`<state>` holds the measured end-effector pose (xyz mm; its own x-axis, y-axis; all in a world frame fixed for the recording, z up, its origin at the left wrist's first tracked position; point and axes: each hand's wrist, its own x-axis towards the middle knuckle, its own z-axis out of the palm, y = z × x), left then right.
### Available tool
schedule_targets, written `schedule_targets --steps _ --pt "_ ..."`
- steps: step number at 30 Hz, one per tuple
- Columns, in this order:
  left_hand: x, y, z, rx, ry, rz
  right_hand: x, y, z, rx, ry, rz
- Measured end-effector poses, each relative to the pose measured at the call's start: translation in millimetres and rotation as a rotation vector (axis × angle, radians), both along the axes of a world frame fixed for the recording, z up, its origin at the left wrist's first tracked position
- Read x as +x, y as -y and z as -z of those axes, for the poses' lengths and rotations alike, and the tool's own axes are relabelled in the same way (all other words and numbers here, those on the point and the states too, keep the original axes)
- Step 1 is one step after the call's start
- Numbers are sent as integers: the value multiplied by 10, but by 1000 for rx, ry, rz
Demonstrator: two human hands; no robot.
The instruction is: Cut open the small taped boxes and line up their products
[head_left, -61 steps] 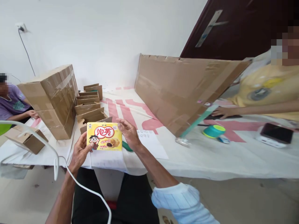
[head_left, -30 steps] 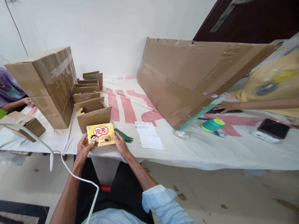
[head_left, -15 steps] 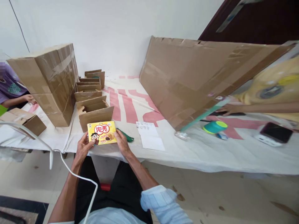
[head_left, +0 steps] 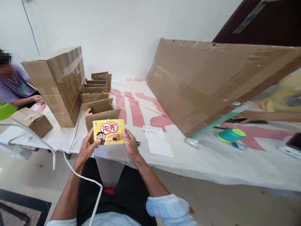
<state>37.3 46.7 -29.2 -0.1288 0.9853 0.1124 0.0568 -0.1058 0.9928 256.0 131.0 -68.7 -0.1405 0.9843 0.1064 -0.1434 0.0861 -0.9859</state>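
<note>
A yellow snack box [head_left: 109,132] with a cartoon figure and red lettering is held up above the table's front edge, its printed front toward me. My left hand [head_left: 87,146] grips its left end, thumb on the front. At the right end, my right hand [head_left: 130,143] is closed around the edge; its fingers behind the box are hidden. Just behind the box stands an open cardboard box [head_left: 103,113], the nearest of a row of several. Part of a green object [head_left: 138,143] shows beside my right hand. A sheet of paper [head_left: 160,146] lies to the right.
Taped cartons [head_left: 58,84] are stacked at the left, with a smaller closed carton [head_left: 31,121] in front. A large cardboard panel [head_left: 207,78] stands at the right, beside a teal-and-yellow cylinder [head_left: 230,135]. A white cable [head_left: 77,175] crosses before me. People sit at both sides.
My right hand, earlier with fingers raised at the snack box's upper corner, now holds its right side. The box has stayed near the table's front edge while the view has shifted.
</note>
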Motion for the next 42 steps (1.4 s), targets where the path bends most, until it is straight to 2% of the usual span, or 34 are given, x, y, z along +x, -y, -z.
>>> schedule_targets --steps 3,7,9,11,14,19,22,24,27,29,31,35,39,42 --pt "19 7 -231 116 22 34 -2 9 -228 111 -3 15" --pt "34 40 -540 302 27 53 14 63 -640 297 -20 45" --pt "30 43 -615 356 20 44 24 87 -796 360 -34 52" --pt "19 29 -606 373 31 30 36 94 -858 391 -25 39" --pt "-1 5 -460 323 59 18 68 74 -755 352 6 -41" --pt "-56 38 -97 135 98 65 191 57 -336 162 91 -236" --pt "-166 42 65 57 2 79 303 79 -148 80 93 -285" --pt "-304 -5 131 67 -123 -21 395 90 -75 41 92 -258" --pt "-592 -165 164 167 -275 -308 554 84 -21 23 116 -159" --pt "-799 -319 153 209 -329 -412 661 72 -4 27 119 -88" --pt "-987 -495 128 193 -345 -380 757 61 8 39 126 -25" --pt "-1239 -855 86 63 -297 -172 900 39 29 59 140 79" --pt "-1260 -1108 64 33 -226 -38 991 -2 58 60 127 184" --pt "-1167 -1164 15 60 -190 3 1049 -54 83 72 129 250"
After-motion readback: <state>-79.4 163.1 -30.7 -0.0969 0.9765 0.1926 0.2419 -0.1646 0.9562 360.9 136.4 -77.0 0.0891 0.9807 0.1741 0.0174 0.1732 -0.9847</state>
